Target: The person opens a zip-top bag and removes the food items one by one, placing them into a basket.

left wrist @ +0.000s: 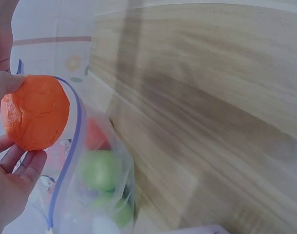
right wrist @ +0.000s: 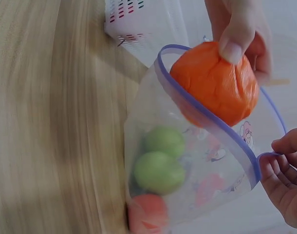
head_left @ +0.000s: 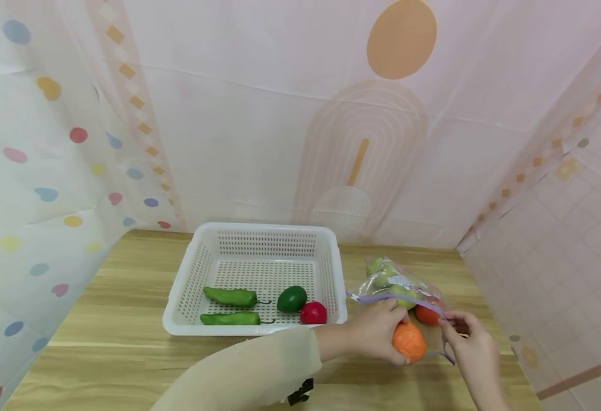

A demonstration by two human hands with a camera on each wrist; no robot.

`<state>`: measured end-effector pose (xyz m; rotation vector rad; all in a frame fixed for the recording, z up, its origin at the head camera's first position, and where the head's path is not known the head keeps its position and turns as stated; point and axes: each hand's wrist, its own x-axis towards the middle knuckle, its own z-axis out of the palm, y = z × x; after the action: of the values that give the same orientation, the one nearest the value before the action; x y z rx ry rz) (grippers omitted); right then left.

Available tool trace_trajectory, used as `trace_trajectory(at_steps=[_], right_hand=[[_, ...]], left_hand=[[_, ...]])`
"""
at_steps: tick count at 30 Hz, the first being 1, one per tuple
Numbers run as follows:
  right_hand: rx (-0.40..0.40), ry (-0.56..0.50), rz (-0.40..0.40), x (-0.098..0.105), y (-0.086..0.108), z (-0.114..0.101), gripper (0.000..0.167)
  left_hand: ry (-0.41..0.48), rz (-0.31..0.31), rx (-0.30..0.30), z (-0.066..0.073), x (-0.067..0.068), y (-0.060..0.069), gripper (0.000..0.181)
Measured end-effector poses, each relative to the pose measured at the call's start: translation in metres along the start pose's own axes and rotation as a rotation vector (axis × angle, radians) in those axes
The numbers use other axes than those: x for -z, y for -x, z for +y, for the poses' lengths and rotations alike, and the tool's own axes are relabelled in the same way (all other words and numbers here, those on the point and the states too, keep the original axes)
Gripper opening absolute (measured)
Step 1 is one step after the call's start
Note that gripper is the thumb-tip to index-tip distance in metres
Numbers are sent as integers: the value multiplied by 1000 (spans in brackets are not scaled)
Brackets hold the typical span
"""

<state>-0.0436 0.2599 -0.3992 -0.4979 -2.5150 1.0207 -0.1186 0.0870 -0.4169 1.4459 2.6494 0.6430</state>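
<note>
Woodgrain tabletop (head_left: 95, 319), creased ball (head_left: 409, 342), clear bag (head_left: 400, 281)

The orange fruit (right wrist: 216, 83) on the right has a wrinkled, creased skin with a soft sheen. The bag (right wrist: 202, 158) is thin, clear, smooth plastic film, edged with a purple plastic strip (right wrist: 212, 114). To the left, the basket (head_left: 254, 330) is white perforated plastic; inside it, the green peppers (head_left: 228, 297), dark green fruit (head_left: 291, 299) and red fruit (head_left: 313, 313) look smooth and glossy. The tabletop (head_left: 100, 314) shows smooth wood grain. The far hanging (head_left: 228, 142) is creased and matt, cloth or plastic unclear; the near sleeve (head_left: 259, 359) is matt cloth.
</note>
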Motion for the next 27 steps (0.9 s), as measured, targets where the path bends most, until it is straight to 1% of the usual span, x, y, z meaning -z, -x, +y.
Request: trace_trajectory(at_steps=[7,12,15,18,22,24,27], right_hand=[[-3,7,-3,2,-2,-2,15],[-3,1,-9,3,-2,-3,16],[-5,0,-6,3,-2,-3,15],[-9,0,-5,2,-2,-3,15],[-20,-3,-8,1,-2,-3,15],[-16,-2,-7,1,-2,-3,15],[-6,0,-2,1,-2,-2,15]], left_hand=[[20,43,-50,-7,10,9,51],[46,41,-41,-12,18,16,51],[62,57,-35,-16,23,20,51],[92,66,-17,-21,28,23,52],[131,66,29,-29,38,29,53],[136,69,49,-35,44,33,53],[124,88,64,-45,54,39,54]])
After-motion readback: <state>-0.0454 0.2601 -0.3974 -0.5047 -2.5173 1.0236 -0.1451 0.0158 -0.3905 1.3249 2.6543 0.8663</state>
